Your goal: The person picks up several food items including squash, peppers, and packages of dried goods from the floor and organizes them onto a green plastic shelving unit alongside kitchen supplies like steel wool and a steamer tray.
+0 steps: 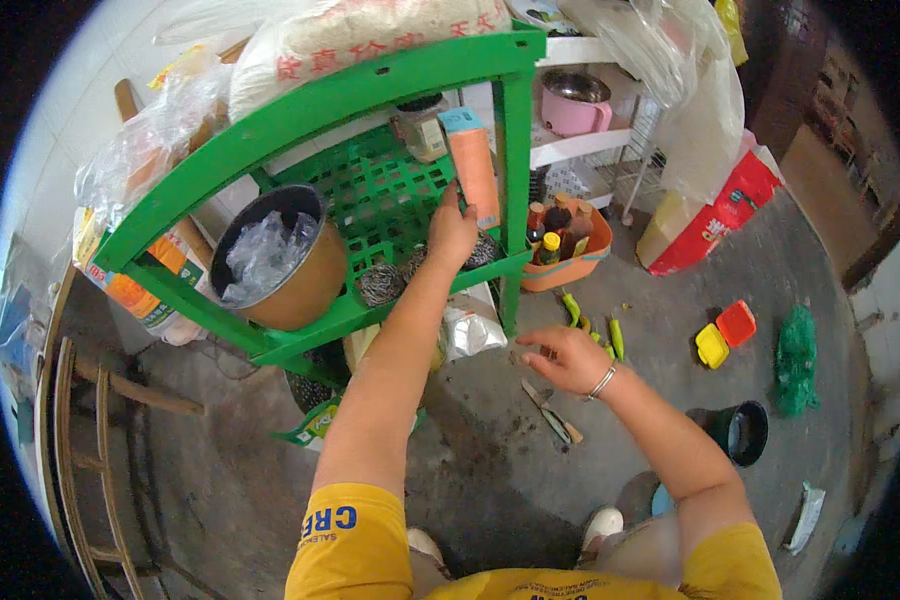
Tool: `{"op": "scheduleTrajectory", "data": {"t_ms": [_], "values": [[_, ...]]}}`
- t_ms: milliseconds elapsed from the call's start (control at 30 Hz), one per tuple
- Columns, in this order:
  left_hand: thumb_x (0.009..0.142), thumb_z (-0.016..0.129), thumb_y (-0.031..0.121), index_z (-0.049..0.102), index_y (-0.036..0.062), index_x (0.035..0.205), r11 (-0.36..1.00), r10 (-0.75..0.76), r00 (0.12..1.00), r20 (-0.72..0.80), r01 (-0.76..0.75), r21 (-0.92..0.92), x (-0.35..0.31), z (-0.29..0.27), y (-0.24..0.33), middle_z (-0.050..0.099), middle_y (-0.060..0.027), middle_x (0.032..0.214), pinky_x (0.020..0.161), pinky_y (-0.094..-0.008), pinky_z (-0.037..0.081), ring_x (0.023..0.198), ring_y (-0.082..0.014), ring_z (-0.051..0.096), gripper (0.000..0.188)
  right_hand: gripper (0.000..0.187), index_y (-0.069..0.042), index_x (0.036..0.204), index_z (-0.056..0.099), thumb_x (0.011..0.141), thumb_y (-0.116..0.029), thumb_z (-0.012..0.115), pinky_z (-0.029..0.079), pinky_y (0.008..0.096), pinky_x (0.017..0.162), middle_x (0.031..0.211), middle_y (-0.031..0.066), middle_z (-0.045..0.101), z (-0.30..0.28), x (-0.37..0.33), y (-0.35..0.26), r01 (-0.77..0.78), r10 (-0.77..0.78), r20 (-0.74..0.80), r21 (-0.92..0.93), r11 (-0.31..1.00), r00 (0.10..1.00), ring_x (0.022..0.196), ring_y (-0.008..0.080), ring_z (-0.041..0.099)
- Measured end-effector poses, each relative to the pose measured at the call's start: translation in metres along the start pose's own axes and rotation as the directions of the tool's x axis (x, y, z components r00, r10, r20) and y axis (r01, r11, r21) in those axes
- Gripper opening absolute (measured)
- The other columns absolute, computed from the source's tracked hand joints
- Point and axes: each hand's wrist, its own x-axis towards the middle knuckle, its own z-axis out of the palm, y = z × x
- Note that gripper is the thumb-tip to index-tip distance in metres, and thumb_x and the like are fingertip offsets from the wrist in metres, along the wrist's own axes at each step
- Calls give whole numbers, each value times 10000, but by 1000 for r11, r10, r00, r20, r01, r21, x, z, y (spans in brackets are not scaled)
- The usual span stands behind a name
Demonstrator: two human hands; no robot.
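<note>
My left hand (454,232) reaches into a green plastic shelf rack (513,190). Its fingers grip the lower part of a tall orange box with a blue top (473,170), which stands slightly tilted at the rack's right end. Some of the fingers are hidden behind the hand. Near my left wrist lie steel wool scourers (380,285), and behind the box is a clear jar with a dark lid (422,135). My right hand (570,360) hovers low in front of the rack, fingers apart and holding nothing. Knives or scissors (550,412) lie on the floor below it.
A brown bucket with plastic bags (305,275) stands on the rack's left. Right of the rack are an orange basket of bottles (585,250), green peppers (617,340), a red-and-yellow container (735,325), a green net (796,362) and a black pot (746,440).
</note>
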Motion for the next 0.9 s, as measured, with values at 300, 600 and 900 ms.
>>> {"op": "scheduleTrajectory", "data": {"t_ms": [300, 600, 900], "values": [[833, 526, 96, 356, -3, 1301, 984, 121, 992, -46, -126, -122, -36, -17, 19, 478, -263, 1219, 937, -395, 382, 1142, -350, 475, 507, 485, -23, 1221, 454, 779, -138, 617, 379, 376, 959, 1200, 193, 501, -26, 10, -5, 65, -43, -248, 83, 994, 968, 1142, 337, 462], [825, 557, 56, 426, 31, 1257, 926, 71, 984, 162, -5, -378, -153, -51, 33, 525, -137, 1151, 791, -320, 459, 966, -190, 548, 452, 312, -20, 1060, 568, 820, -219, 576, 485, 370, 671, 867, 127, 630, -5, -6, 55, -235, 261, -138, 182, 955, 955, 723, 276, 603], [790, 571, 27, 476, 61, 1218, 982, 127, 861, 493, -40, -184, -187, -48, 21, 466, -118, 1186, 749, -293, 470, 871, -188, 566, 440, 366, -76, 1083, 553, 745, -212, 586, 481, 432, 675, 948, 159, 621, 154, -144, 175, -335, 590, 697, -487, 807, 408, 823, 309, 612]]}}
